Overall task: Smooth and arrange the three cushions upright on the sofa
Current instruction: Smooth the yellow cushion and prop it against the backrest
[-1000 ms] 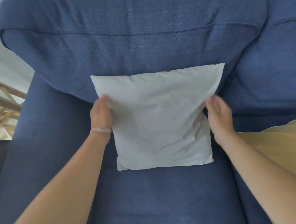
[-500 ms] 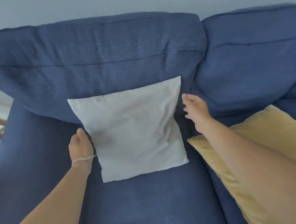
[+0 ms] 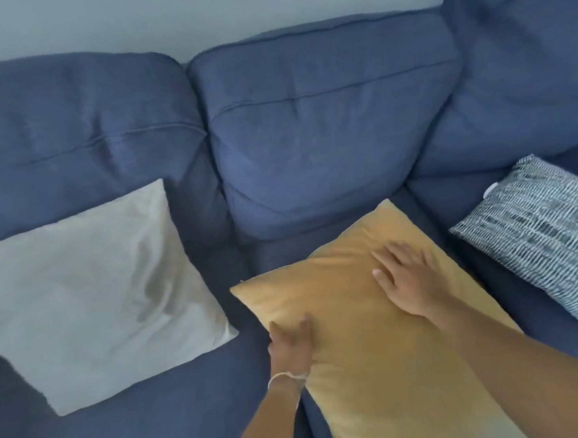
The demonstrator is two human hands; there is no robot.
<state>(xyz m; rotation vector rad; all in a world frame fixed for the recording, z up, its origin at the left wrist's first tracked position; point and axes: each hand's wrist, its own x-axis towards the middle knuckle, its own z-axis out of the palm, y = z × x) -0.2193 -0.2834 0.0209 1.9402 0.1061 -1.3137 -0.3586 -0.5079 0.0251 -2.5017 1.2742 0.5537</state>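
Right hand (image 3: 409, 279) lies flat, fingers spread, palm down on the yellow cushion (image 3: 372, 332), not gripping. Left hand (image 3: 290, 349) is at the cushion's near-left edge, thumb on top; whether the fingers curl under the edge cannot be told. Thin band (image 3: 283, 376) on the left wrist. Yellow cushion lies flat on the middle seat of the blue sofa (image 3: 326, 132), far corner almost touching the back cushion. Grey cushion (image 3: 93, 298) on the left seat, leaning upright against the backrest, apart from the yellow one with bare seat between. Striped blue-and-white cushion (image 3: 539, 234) on the right, lying tilted, just beside the yellow cushion's right side, partly cut off by the frame edge. Pale wall (image 3: 167, 16) behind the sofa.
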